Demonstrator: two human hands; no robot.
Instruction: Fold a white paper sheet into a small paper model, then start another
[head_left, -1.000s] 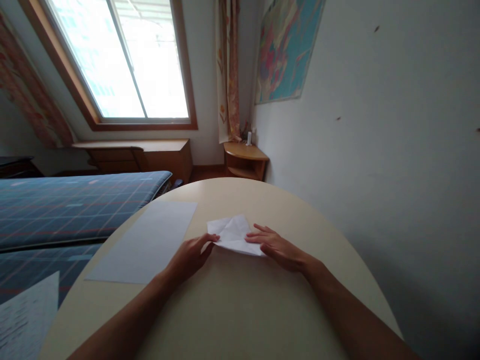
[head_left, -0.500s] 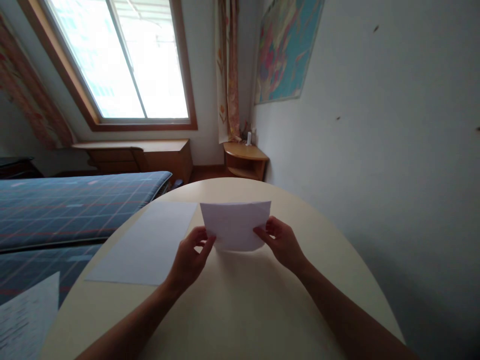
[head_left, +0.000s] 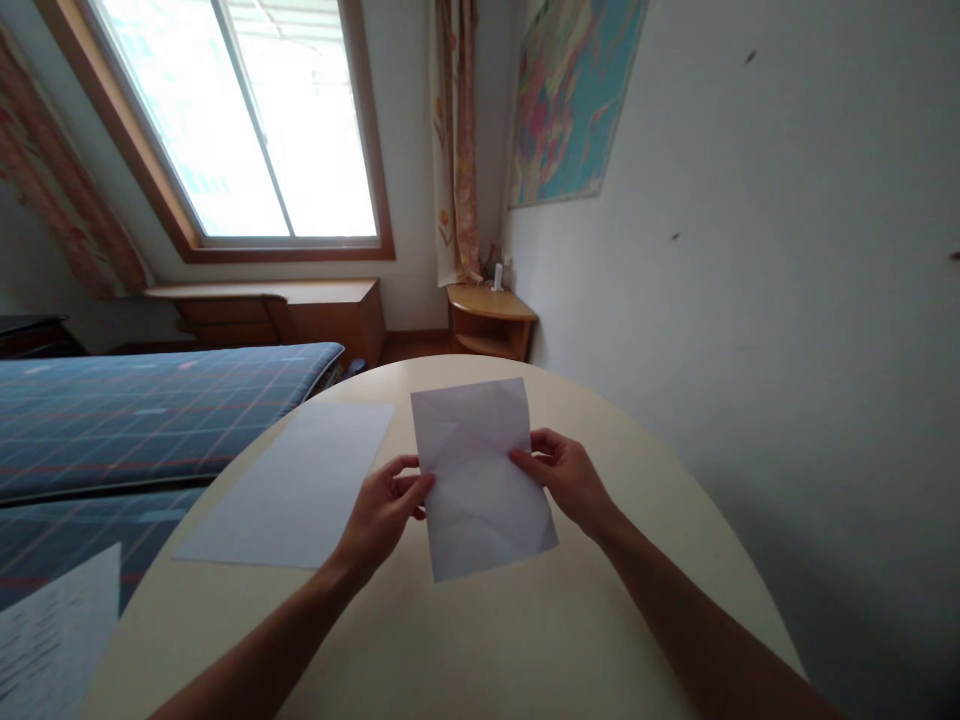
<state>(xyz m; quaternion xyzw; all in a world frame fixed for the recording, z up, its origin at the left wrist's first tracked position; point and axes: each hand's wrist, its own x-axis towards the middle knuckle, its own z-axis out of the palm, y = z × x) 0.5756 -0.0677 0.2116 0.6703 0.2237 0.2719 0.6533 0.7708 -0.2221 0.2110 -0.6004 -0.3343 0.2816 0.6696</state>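
Over the worktop (head_left: 487, 640), the paper (head_left: 484, 500) is between left hand (head_left: 384, 510) and right hand (head_left: 571, 482); a sheet (head_left: 289, 490) lies to its left, a bed (head_left: 150, 410) further left.

Left hand (head_left: 379, 515), right hand (head_left: 576, 487): some fingers lost behind creased sheet (head_left: 480, 500)! Printed page (head_left: 64, 640) chopped by left edge, lines unreadable. Window (head_left: 315, 140), wall poster (head_left: 574, 110) cropped up top; forearms (head_left: 277, 630) cut below.

Head-worn view — forward (and down).
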